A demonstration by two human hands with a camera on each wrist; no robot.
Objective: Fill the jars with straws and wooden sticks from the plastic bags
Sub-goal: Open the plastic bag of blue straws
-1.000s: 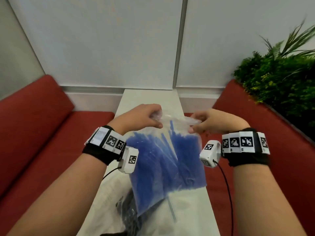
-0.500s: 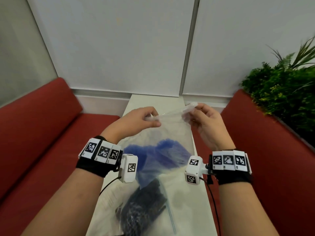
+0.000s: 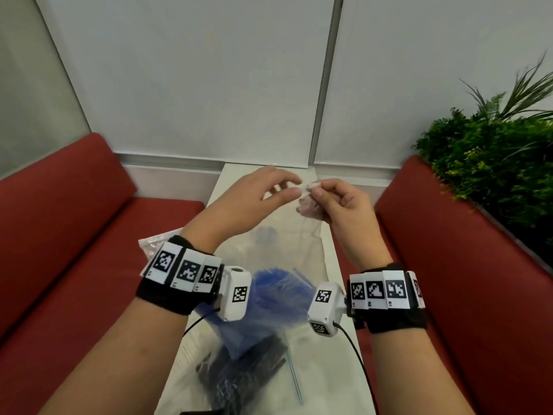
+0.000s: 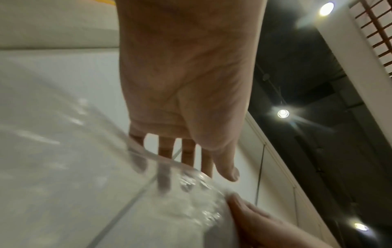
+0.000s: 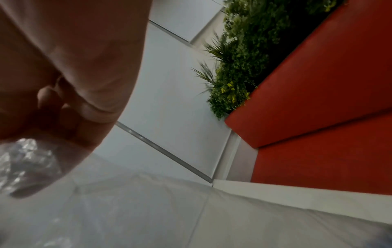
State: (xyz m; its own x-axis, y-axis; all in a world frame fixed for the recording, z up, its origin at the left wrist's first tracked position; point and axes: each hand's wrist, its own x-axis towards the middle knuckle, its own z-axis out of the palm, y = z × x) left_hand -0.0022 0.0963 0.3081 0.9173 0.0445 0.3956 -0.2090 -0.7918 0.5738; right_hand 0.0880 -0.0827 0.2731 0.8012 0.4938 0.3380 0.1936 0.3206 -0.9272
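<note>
A clear plastic bag [image 3: 308, 232] hangs from my right hand [image 3: 314, 191], which pinches its bunched top [image 5: 25, 161]. Blue straws [image 3: 278, 295] lie heaped in the bag's lower end, between my wrists. My left hand [image 3: 279, 187] hovers just left of the bag's top with its fingers [image 4: 187, 156] straight and spread, gripping nothing. In the left wrist view the bag's edge [image 4: 180, 189] crosses in front of those fingers. A second bag of black straws [image 3: 239, 375] lies on the white table [image 3: 332, 369] under the blue ones. No jar is in view.
One loose straw [image 3: 294, 381] lies on the table beside the black bag. Another clear bag [image 3: 155, 244] rests on the red sofa seat [image 3: 89, 280] at the left. A red sofa [image 3: 463, 265] and green plants [image 3: 493, 163] flank the right. White wall panels stand behind.
My left hand has let go of the bag's top and spread its fingers. The right hand has gathered the top into a bunch. The blue straws have sunk lower, toward my wrists.
</note>
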